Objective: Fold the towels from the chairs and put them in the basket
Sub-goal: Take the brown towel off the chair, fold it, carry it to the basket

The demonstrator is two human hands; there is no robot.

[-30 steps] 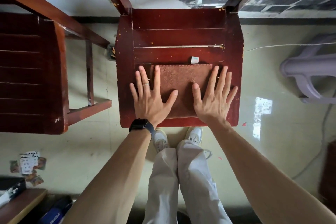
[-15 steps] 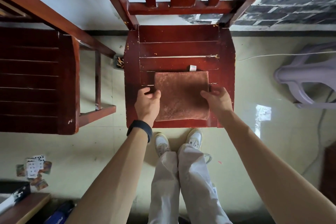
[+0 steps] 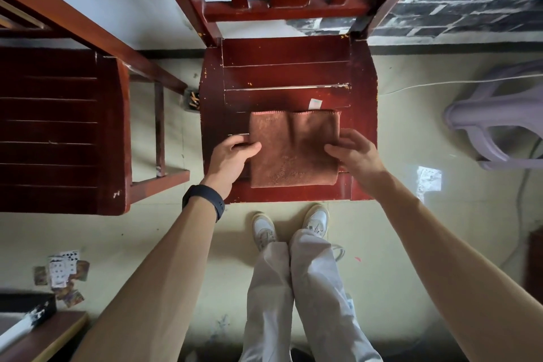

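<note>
A folded brown towel (image 3: 293, 150) with a small white label at its far edge lies on the seat of a red wooden chair (image 3: 285, 67) straight ahead. My left hand (image 3: 232, 156) grips the towel's left edge, thumb on top and fingers curled under. My right hand (image 3: 355, 153) holds the right edge the same way. The towel bulges a little in the middle between the two hands. No basket shows in the head view.
A second red wooden chair (image 3: 58, 126) stands to the left. A pale purple plastic stool (image 3: 493, 126) sits at the right with a cord on the floor. Playing cards (image 3: 63, 273) lie scattered at lower left beside a low wooden surface (image 3: 38, 338).
A second ago both hands lay flat on the towel, pressing it. They then slid out to its left and right edges and now grip them, and the towel has buckled slightly.
</note>
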